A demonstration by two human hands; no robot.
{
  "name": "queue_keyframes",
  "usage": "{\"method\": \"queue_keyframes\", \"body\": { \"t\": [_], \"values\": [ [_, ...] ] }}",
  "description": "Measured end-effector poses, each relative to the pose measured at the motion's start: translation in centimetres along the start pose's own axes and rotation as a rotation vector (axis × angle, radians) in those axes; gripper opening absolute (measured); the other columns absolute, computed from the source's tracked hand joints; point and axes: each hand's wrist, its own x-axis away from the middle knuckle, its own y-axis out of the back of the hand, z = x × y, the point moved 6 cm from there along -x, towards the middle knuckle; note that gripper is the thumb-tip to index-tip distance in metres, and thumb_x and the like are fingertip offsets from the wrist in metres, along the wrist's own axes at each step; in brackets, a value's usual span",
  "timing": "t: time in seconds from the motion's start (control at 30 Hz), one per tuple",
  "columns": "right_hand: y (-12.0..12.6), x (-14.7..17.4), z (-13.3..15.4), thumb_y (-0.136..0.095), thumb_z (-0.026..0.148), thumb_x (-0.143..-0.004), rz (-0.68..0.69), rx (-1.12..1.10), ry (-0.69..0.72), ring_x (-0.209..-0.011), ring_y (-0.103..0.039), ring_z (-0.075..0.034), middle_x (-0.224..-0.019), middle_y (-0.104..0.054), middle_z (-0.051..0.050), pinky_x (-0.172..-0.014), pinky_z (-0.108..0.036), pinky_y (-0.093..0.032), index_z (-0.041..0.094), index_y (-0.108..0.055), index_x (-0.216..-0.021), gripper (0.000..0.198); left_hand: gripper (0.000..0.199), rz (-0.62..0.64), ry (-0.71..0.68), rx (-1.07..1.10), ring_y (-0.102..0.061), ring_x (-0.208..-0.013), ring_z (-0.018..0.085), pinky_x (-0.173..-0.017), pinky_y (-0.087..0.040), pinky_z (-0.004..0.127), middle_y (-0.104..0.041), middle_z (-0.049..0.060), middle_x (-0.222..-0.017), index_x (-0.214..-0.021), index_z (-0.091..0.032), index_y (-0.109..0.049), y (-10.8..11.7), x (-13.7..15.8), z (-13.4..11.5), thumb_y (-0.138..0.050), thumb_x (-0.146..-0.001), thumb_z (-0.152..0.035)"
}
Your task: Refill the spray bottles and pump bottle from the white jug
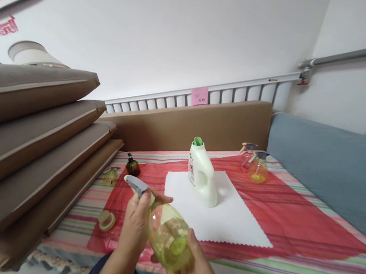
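A see-through yellow spray bottle with a grey spray head lies tilted between my two hands, its head up to the left. My left hand is closed round the neck, just below the spray head. Around the base at lower right curl the fingers of my right hand. Beyond the bottle stands a pale green-white detergent jug with a green spout in its mouth. It is upright on a white sheet with a wavy edge.
At back right stand a pink spray bottle and an orange-yellow one. On the left are a dark pump bottle, a small yellow bottle and a round pale lid. Stacked grey-brown cushions rise at far left.
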Motion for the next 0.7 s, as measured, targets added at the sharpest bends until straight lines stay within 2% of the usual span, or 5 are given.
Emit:
{"method": "queue_keyframes", "body": {
  "t": [0.1, 0.2, 0.27, 0.43, 0.7],
  "values": [
    [-0.4, 0.4, -0.5, -0.032, 0.072, -0.077, 0.055, -0.027, -0.151, -0.034, -0.05, -0.006, -0.066, -0.066, -0.008, -0.032, -0.016, -0.04, 0.011, -0.054, -0.109, 0.073, 0.025, 0.026, 0.011, -0.027, -0.066, -0.078, 0.023, -0.08, -0.045, 0.035, -0.07, 0.006, -0.075, -0.076, -0.017, -0.058, 0.1, -0.1, 0.1, -0.052, -0.082, -0.041],
    [-0.3, 0.3, 1.0, -0.068, 0.06, -0.062, 0.042, 0.07, 0.124, -0.058, -0.063, -0.014, -0.1, -0.065, -0.009, -0.04, -0.02, -0.048, 0.023, -0.044, -0.119, 0.072, 0.026, -0.021, -0.008, 0.042, -0.066, -0.08, 0.024, -0.082, -0.045, 0.037, -0.069, 0.004, -0.071, -0.076, -0.018, -0.056, 0.5, -0.2, 0.1, -0.051, -0.082, -0.043],
    [0.0, 0.2, 1.4, -0.079, 0.048, -0.053, 0.018, 0.124, 0.261, -0.064, -0.065, -0.016, -0.107, -0.062, -0.007, -0.042, -0.022, -0.049, 0.029, -0.04, -0.121, 0.081, 0.027, -0.035, -0.001, 0.045, -0.066, -0.08, 0.023, -0.082, -0.045, 0.037, -0.069, 0.004, -0.071, -0.075, -0.017, -0.056, 0.4, -0.2, 0.2, -0.052, -0.081, -0.043],
    [0.8, -0.2, -0.5, -0.063, 0.063, -0.065, 0.033, -0.034, 0.044, -0.034, -0.046, -0.004, -0.061, -0.063, -0.001, -0.032, -0.016, -0.039, 0.015, -0.061, -0.094, 0.056, 0.03, 0.024, 0.052, -0.016, -0.066, -0.08, 0.023, -0.086, -0.043, 0.036, -0.071, 0.007, -0.072, -0.072, -0.014, -0.06, -0.2, -0.3, 0.1, -0.054, -0.079, -0.043],
    [1.2, 0.0, -1.3, -0.067, 0.062, -0.061, 0.038, -0.189, -0.074, -0.029, -0.031, 0.0, -0.05, -0.058, 0.003, -0.032, -0.016, -0.037, 0.013, -0.067, -0.08, 0.052, 0.025, 0.079, 0.023, 0.035, -0.066, -0.081, 0.021, -0.091, -0.042, 0.038, -0.071, 0.005, -0.072, -0.074, -0.014, -0.062, -0.5, -0.3, 0.1, -0.054, -0.081, -0.037]
  ]
}}
